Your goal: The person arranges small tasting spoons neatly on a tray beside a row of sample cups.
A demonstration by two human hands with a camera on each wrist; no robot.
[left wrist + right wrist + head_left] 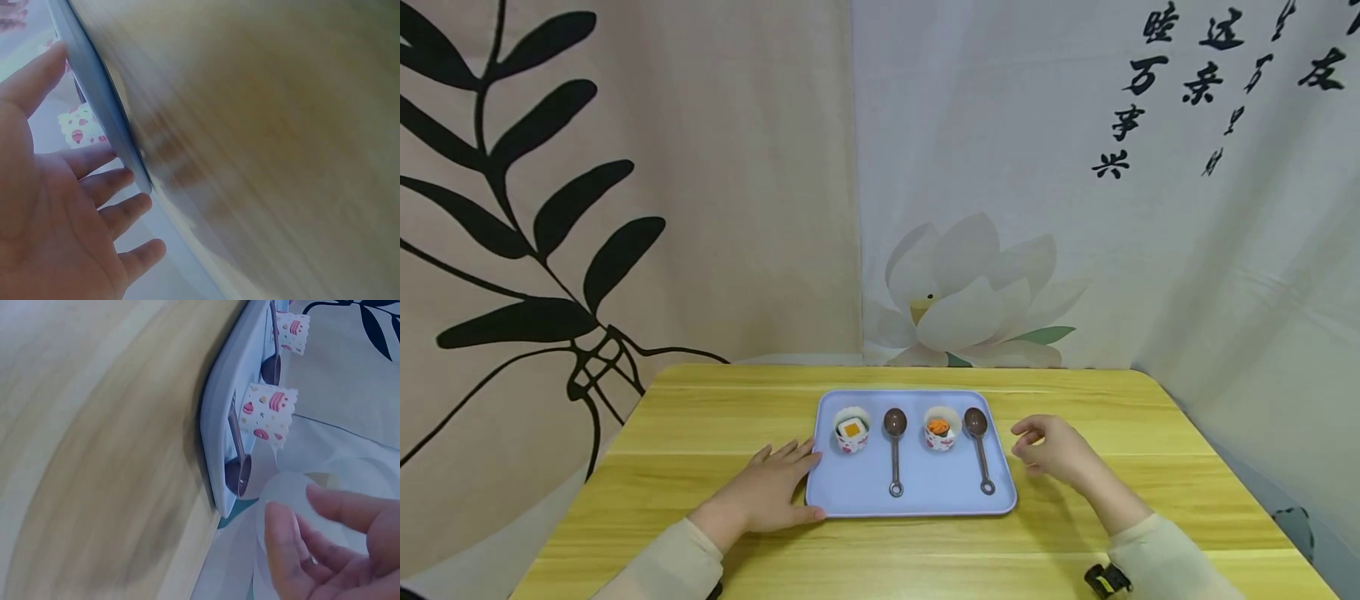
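A pale lavender tray point(865, 496) lies on the table. On it, from left to right, are a paper cup with a white and yellow piece point(852, 429), a brown spoon point(895, 450), a paper cup with an orange piece point(939, 427) and a second brown spoon point(981, 450). My left hand point(775, 492) rests at the tray's left edge, fingers spread, thumb by the near corner. In the left wrist view its fingertips point(142, 203) lie along the rim. Off the tray's right side, my right hand point(1054, 450) hovers with fingers loosely bent and nothing in them.
The yellow wooden table point(722, 408) extends around the tray on every side. Behind its far edge hangs a curtain point(760, 208) with a printed plant, a lotus and black characters. A dark band point(1107, 579) sits at the right sleeve.
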